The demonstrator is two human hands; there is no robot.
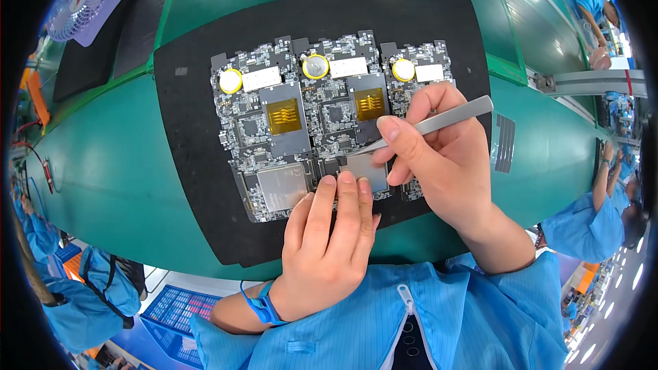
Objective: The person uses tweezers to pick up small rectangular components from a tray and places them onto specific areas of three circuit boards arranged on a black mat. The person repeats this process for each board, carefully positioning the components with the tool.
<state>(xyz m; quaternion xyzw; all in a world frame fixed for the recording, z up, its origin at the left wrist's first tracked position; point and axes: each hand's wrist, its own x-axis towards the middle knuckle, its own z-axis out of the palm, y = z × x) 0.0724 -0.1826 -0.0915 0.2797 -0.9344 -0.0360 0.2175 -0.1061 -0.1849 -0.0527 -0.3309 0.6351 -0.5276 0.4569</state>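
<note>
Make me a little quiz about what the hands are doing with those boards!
1. True or false: the right hand holds tweezers.
2. How many boards lie side by side on the black mat? A) two B) three C) five
3. Fill in: the left hand wears a blue ____ at the wrist.

Key: 1 true. 2 B; each board has a round yellow battery. 3 strap.
</note>
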